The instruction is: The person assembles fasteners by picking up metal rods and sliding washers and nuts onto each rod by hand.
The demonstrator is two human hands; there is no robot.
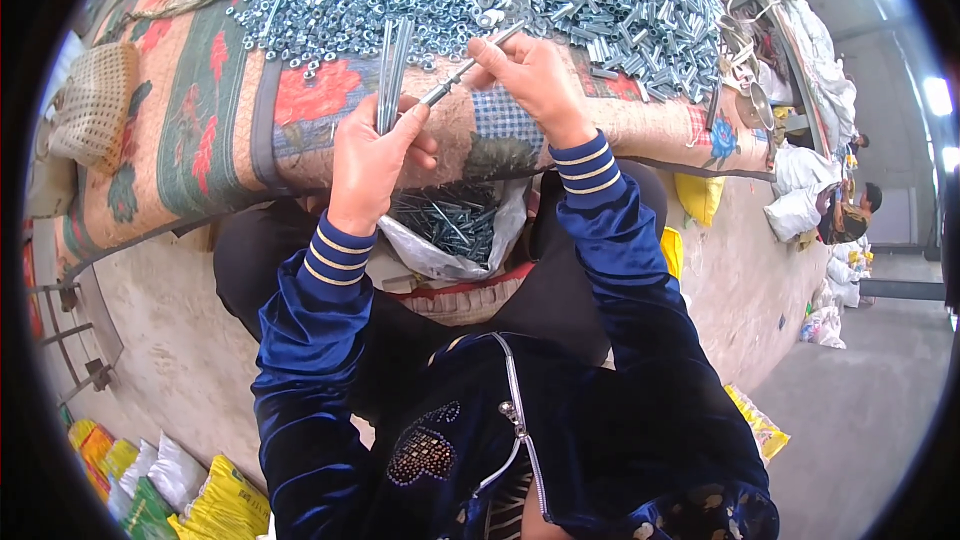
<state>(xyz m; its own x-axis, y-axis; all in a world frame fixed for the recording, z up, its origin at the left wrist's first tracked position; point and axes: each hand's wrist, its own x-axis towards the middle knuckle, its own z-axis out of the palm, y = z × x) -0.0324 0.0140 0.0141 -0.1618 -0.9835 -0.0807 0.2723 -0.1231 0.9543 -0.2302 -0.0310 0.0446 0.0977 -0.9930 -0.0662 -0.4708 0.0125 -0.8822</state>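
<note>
My left hand (pixel 374 155) is closed around several long metal bolts (pixel 395 65), which stand upright out of it. Between its thumb and fingers is also the near end of a slim metal rod with a sleeve-like end (pixel 437 93), tilted up to the right. The far end of that piece is pinched by my right hand (pixel 535 80), thumb against fingers, so both hands hold it above the blanket's front edge. A shiny tube end (pixel 508 33) sticks out past the right fingers. Just beyond my hands lie heaped nuts and washers (pixel 350 10) and metal sleeves (pixel 625 10).
A patterned blanket (pixel 180 125) covers the work surface. Between my knees sits a white plastic bag (pixel 415 252) with dark metal bolts (pixel 450 220). A woven hat-like item (pixel 95 105) lies at left. Yellow sacks (pixel 225 505) stand lower left; a person (pixel 855 215) is far right.
</note>
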